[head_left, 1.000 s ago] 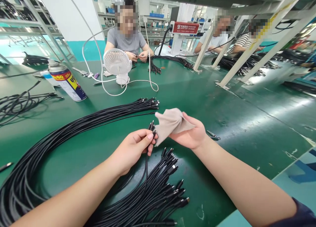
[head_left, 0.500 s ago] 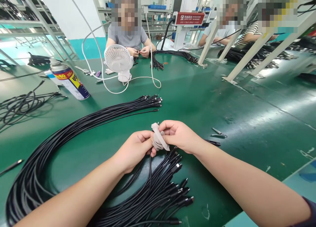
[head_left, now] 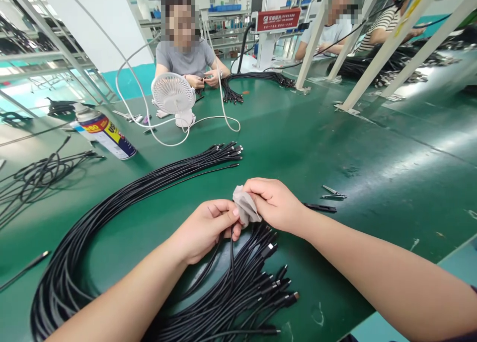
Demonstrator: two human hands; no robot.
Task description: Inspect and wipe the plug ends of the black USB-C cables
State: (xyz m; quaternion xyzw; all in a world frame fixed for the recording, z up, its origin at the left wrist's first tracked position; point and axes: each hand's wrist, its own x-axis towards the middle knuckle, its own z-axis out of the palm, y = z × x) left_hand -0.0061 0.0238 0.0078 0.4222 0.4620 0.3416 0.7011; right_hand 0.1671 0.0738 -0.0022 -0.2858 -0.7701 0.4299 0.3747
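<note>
Step in hand, by judgement: wiping of connector ends. Left hand [head_left: 208, 228]: grip closed, thumb and fingers pinching held cables [head_left: 232, 260]; exact number and tips hidden. Right hand [head_left: 276, 203]: grip closed on a grey cloth [head_left: 246, 205], bunched against the left fingertips, apparently around the cable ends. Location of both: above the counter [head_left: 376, 168], in from the near edge, well short of the far edge.

Next move, by judgement: calls for a firm left pinch, close pressure of cloth on connectors, then a pull or twist outward along the tips.

Also present:
- Cable bundle [head_left: 100, 218], black, curved in a broad arc on the left part of the counter; one set of ends toward the middle, another fanned out just below the hands, toward the near edge.
- Single cable end [head_left: 35, 260], left of the arc.
- Loose coil of cable [head_left: 42, 175], toward the left edge.
- Spray can [head_left: 110, 136], tilted in view, beyond the arc.
- White fan [head_left: 173, 94] with looping white cord [head_left: 169, 144], toward the far edge.
- Metal tweezer-like tools [head_left: 334, 196] and black tool [head_left: 322, 208], beyond the right forearm.
- Co-worker [head_left: 186, 59], seated at the far edge, both hands on small cable parts.

In the way: fanned ends close under the hands, liable to snag held cables; tips screened from view by cloth and fingers.
</note>
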